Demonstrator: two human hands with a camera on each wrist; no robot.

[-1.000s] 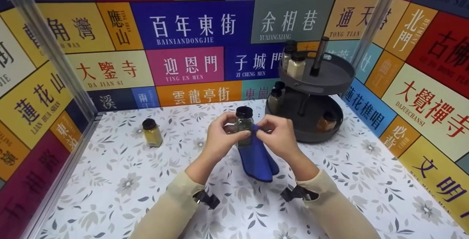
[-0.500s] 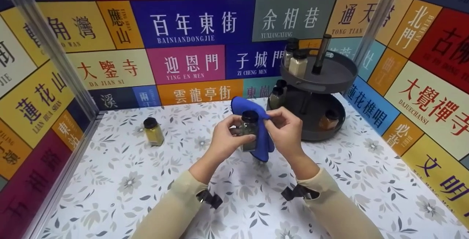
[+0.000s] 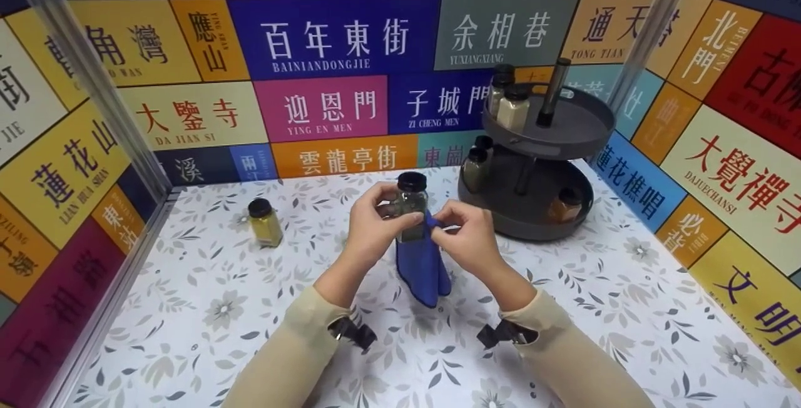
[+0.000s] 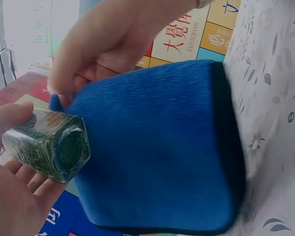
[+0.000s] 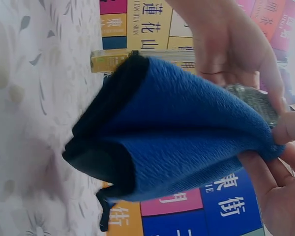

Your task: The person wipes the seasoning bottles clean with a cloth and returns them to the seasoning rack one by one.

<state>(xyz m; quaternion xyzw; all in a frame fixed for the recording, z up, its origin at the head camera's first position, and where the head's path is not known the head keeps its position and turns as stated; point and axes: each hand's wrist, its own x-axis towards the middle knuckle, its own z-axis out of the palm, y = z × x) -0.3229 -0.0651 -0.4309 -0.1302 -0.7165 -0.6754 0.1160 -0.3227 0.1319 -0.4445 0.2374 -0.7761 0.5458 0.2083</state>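
My left hand grips a glass spice jar with a black lid, upright above the table. Dark green flakes fill the jar, whose base shows in the left wrist view. Thumb and fingers of my right hand pinch a blue cloth by its upper end, right beside the jar. The cloth hangs down folded, with dark edging, in the right wrist view. Whether cloth and glass touch, I cannot tell.
A yellow spice jar with a black lid stands at the left on the floral tablecloth. At the back right, a dark two-tier rack holds several jars, among them a reddish one. Printed panels wall the table's back and sides.
The cloth swung up behind the jar half a second ago and now hangs down again. Both hands have shifted slightly left, and the jar sits a little higher than half a second ago.
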